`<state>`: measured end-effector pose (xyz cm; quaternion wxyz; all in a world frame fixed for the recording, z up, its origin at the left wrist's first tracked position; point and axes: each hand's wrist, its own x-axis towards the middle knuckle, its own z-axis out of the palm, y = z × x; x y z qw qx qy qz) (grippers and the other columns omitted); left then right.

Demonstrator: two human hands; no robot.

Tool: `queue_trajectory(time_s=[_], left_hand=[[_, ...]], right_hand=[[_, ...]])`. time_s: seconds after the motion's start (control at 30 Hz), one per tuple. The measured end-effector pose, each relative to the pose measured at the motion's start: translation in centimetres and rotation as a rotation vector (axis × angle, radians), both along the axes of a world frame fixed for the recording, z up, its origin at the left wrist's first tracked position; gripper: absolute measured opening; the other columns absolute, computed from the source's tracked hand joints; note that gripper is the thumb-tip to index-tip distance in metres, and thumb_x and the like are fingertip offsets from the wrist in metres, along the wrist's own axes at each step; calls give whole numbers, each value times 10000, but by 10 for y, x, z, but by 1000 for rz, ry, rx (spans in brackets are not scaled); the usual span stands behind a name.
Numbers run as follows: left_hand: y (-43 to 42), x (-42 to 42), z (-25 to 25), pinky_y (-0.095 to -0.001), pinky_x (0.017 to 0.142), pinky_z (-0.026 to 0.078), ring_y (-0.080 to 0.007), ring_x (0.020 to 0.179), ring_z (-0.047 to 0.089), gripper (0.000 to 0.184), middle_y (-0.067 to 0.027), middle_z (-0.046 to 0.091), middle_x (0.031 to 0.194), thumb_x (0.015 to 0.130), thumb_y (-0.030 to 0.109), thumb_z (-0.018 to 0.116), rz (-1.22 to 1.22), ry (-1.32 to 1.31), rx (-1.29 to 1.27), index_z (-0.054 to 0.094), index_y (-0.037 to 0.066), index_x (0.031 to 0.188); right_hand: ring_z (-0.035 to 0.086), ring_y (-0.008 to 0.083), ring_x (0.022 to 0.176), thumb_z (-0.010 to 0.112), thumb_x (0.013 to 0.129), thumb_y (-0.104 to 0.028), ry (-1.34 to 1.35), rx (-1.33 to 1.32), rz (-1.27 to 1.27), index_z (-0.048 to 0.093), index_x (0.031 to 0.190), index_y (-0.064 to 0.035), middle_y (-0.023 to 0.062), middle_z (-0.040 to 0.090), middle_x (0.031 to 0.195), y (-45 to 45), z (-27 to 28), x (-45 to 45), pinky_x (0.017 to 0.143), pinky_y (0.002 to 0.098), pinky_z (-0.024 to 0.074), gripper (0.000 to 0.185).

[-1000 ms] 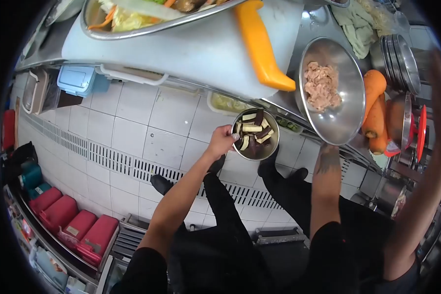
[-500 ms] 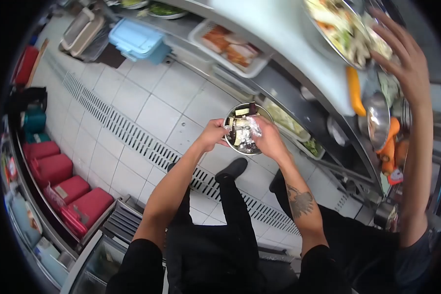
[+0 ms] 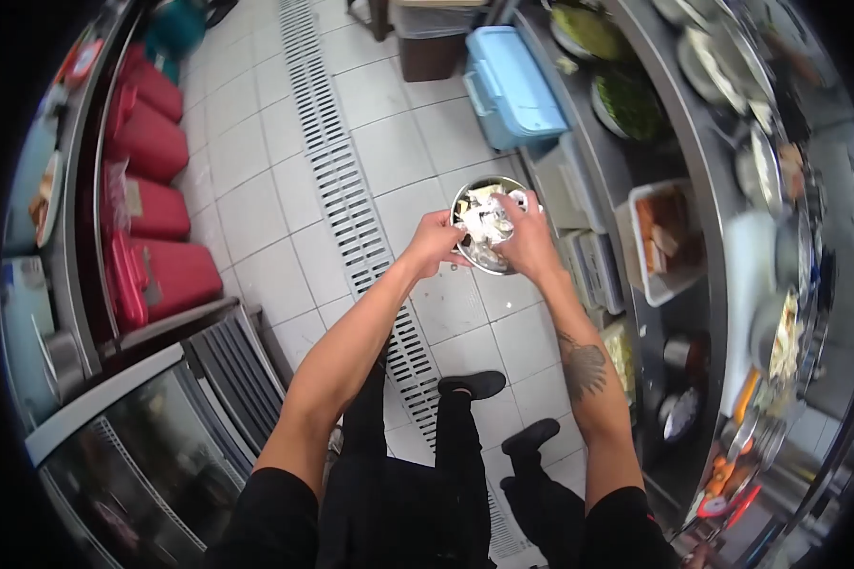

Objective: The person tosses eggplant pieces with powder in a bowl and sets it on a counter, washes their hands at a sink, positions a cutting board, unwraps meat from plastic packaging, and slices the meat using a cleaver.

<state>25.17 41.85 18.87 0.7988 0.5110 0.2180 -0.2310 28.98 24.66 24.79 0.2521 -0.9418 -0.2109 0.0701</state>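
A round metal bowl is held out in front of me above the floor. Inside lie cut pieces coated in white powder; some have dark skin and pale flesh, like eggplant. My left hand grips the bowl's left rim, thumb at the inside and fingers lower on the outer wall. From the right, my right hand reaches over the rim with bent fingers among the pieces, white powder on the fingertips. Whatever lies between those fingers is hidden.
Right of me, a steel counter with shelves carries a white tub of orange food and bowls of greens. A blue lidded box stands ahead. Red bins line the left. A floor drain crosses the tiles; another person's shoe is close.
My view has swung to the right, so the counter now stands more upright along the right side. Another person's raised arm has left view. Both hands stay at the bowl, more white powder showing.
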Motion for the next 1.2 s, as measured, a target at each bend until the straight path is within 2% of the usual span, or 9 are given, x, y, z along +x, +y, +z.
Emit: queue_trajectory(time_s=[0.1,0.17,0.2,0.27,0.33,0.57,0.8,1.0,1.2], left_hand=[[50,7,0,-392,637,640,-231,769,659,186,-128,629,932,880,-13,495,116,9,58,586,-41,1040],[78,13,21,-362,602,636,-221,757,667,183,-125,637,946,894,-11,489,242,42,105,585,-40,1046],[91,15,26,-362,602,636,-221,757,667,183,-125,637,946,894,-11,489,257,40,105,585,-40,1046],[117,18,33,-341,566,628,-210,750,672,188,-118,640,936,896,-18,487,333,-189,255,582,-36,1057],[132,22,33,-299,488,600,-194,708,677,196,-120,647,870,860,-48,474,437,-266,202,599,-38,1009],[176,24,47,-383,593,645,-280,783,702,281,-182,638,983,847,-109,413,502,-72,230,514,-72,1107],[185,28,37,-348,613,631,-241,799,682,179,-151,633,1028,926,-8,463,534,-293,269,513,-31,1097],[174,27,66,-355,634,634,-272,878,678,281,-173,616,1075,906,-50,423,549,-90,172,496,-30,1176],[162,31,48,-326,596,617,-232,869,682,275,-127,631,1078,901,-67,429,587,-320,201,506,2,1156]], right_hand=[[558,391,1069,801,613,-67,55,204,67,625,1151,-80,205,535,1170,39,26,21,900,440,480,566],[638,266,921,775,702,-72,-117,352,-2,659,1074,-40,140,640,1000,55,39,36,824,343,500,391],[638,266,921,775,702,-72,-117,355,13,659,1074,-40,140,640,1000,61,51,41,824,343,500,391],[632,147,798,731,797,-78,236,703,-318,670,1024,-4,59,678,889,70,77,52,757,268,488,246],[607,84,779,702,844,-71,249,825,-378,669,1000,18,29,678,882,71,84,62,714,231,478,183],[630,122,784,695,847,-70,436,852,-508,667,998,30,62,682,890,63,53,55,700,262,493,183],[640,137,782,679,848,-51,580,848,-582,665,994,31,71,679,897,45,18,41,695,270,505,168],[645,143,782,670,843,-22,588,861,-589,663,997,34,73,678,891,35,13,37,686,272,514,164],[646,143,781,674,840,-24,632,839,-625,664,999,32,71,679,885,19,15,29,696,268,510,169]])
